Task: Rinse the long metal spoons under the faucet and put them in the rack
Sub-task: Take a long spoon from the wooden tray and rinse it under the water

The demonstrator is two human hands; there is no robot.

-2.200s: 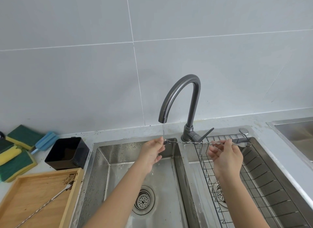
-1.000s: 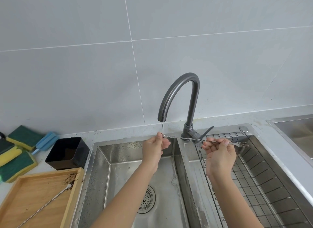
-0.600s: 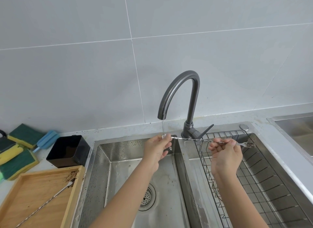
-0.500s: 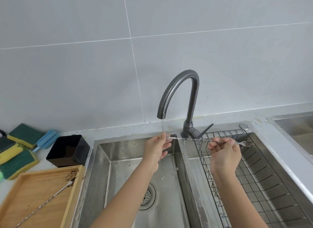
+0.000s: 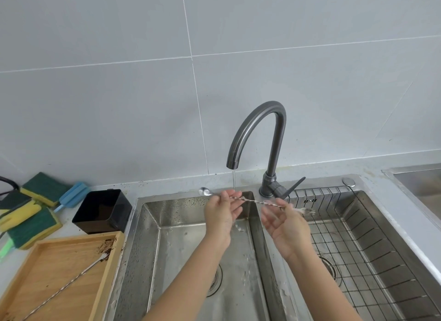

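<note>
A long twisted metal spoon [image 5: 254, 200] lies nearly level under the thin stream from the dark faucet [image 5: 257, 132]. Its bowl pokes out past the sink's left rim and its forked, dirty end hangs over the wire rack [image 5: 372, 244]. My left hand [image 5: 223, 213] pinches the shaft near the bowl, right under the water. My right hand [image 5: 285, 224] holds the shaft near the forked end, blurred, with fingers partly spread. A second long spoon [image 5: 64, 287] lies on the wooden tray [image 5: 45, 270] at lower left.
The left sink basin [image 5: 191, 249] is wet, with a drain at its middle. A black square container [image 5: 102, 209] stands on the counter left of the sink. Green and yellow sponges [image 5: 28, 222] and a blue brush lie further left. Another sink's edge shows at far right.
The spoon has slid left, so its bowl now sticks out past my left hand. My right hand has moved left and down along the shaft and loosened its fingers.
</note>
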